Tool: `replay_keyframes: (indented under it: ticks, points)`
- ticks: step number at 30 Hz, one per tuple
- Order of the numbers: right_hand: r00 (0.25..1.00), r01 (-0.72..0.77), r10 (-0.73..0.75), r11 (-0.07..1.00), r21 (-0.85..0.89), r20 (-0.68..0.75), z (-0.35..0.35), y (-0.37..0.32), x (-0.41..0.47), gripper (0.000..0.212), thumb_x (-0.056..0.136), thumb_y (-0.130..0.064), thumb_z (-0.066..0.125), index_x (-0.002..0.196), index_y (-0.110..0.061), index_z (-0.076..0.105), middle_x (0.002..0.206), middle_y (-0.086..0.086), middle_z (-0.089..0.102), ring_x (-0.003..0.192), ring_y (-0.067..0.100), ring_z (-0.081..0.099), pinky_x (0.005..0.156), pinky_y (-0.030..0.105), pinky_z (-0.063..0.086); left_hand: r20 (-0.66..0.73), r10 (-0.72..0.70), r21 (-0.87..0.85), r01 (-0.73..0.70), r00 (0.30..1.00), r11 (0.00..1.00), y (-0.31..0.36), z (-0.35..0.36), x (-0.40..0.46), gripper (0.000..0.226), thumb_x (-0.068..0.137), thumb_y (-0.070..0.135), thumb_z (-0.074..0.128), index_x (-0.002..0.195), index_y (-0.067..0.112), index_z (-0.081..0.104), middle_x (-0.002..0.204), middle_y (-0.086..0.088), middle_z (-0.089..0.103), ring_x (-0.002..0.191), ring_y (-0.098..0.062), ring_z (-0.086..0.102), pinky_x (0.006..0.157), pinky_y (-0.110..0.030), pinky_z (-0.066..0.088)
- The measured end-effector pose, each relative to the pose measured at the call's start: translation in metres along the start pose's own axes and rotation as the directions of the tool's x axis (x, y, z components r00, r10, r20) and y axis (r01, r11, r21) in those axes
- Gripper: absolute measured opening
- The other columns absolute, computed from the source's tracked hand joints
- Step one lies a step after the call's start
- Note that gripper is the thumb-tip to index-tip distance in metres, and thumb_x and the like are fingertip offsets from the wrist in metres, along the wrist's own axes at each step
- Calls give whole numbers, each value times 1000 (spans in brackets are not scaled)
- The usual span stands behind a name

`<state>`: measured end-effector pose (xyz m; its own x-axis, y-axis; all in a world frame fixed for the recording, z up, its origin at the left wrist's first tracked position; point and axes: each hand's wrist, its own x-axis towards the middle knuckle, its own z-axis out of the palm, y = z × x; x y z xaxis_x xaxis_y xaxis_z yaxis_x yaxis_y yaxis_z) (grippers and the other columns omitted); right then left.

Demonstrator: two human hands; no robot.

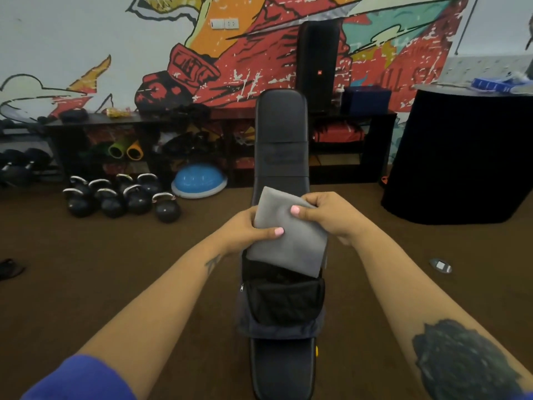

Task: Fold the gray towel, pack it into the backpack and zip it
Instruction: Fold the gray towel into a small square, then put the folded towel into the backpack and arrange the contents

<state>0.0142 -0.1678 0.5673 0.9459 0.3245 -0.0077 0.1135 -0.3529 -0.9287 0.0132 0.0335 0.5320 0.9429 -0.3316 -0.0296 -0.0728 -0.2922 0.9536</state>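
The gray towel (291, 241) is folded into a flat rectangle and tilted, its lower corner at the mouth of the black backpack (284, 304). The backpack lies on a black padded bench (281, 134) with its top compartment unzipped and gaping. My left hand (248, 230) grips the towel's left edge, thumb on top. My right hand (328, 215) grips the towel's upper right corner, thumb pressed on the cloth. The towel's underside and the inside of the backpack are hidden.
The bench runs away from me over brown floor. Several kettlebells (121, 197) and a blue balance dome (199, 180) sit at the left near a low shelf (144, 140). A black round table (461, 157) stands at the right. A small silver floor fitting (440, 266) lies to the right.
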Motion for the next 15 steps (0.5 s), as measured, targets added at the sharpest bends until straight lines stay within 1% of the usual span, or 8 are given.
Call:
replay_keyframes:
  ticks: [1,3,5,7,9,11,13,15]
  points:
    - [1000,-5,6,997,82,-18,-2,4,4,21,85,-30,67,93,-11,71,90,6,71,84,22,67,76,33,55,-16,-14,-15,14,1000,1000,-3,2,4,43,67,36,80,104,29,60,106,6,69,97,-9,67,78,-22,55]
    - [997,-41,65,926,375,-52,-4,10,12,30,88,-34,62,101,-7,67,97,9,71,93,28,65,83,39,53,-108,-9,-105,-3,994,995,-8,4,15,43,60,39,81,98,26,65,101,3,72,94,-13,69,78,-25,56]
    - [989,-96,145,735,671,-17,-5,17,18,51,89,-50,52,106,-5,66,103,12,72,96,30,67,86,43,54,-218,-1,-203,-44,976,978,-10,8,28,46,60,34,81,101,20,66,103,-2,72,95,-17,69,82,-31,56]
    - [983,-133,184,594,794,28,-7,25,24,62,84,-64,45,105,-10,68,104,12,72,97,31,69,85,45,54,-295,-17,-252,-61,955,966,-10,13,40,43,65,24,82,103,15,64,103,-4,71,96,-20,67,84,-33,55]
    - [982,-165,171,539,826,84,-8,33,29,62,82,-65,43,106,-13,68,105,12,72,96,31,69,84,45,56,-344,-31,-270,-68,939,960,-11,17,50,32,70,17,80,98,18,64,100,-2,70,95,-19,67,82,-31,55]
    - [977,-202,177,565,800,122,-9,38,35,46,82,-51,53,104,-12,66,102,12,72,92,28,70,79,42,57,-395,-33,-243,-69,918,967,-13,21,59,31,69,18,81,94,20,65,99,-2,71,93,-19,68,81,-30,55]
    - [963,-246,253,685,686,93,-11,39,43,22,83,-24,65,101,-13,63,97,8,69,86,22,67,71,34,56,-439,-43,-181,-42,898,983,-19,23,69,38,65,23,84,98,19,65,101,-2,71,93,-16,68,80,-30,56]
    - [948,-272,319,779,565,16,-15,42,51,21,80,-4,69,99,-10,61,87,3,65,78,15,63,58,24,54,-439,-59,-135,-1,897,991,-24,26,80,46,65,30,83,105,16,64,103,-2,71,93,-16,68,81,-31,56]
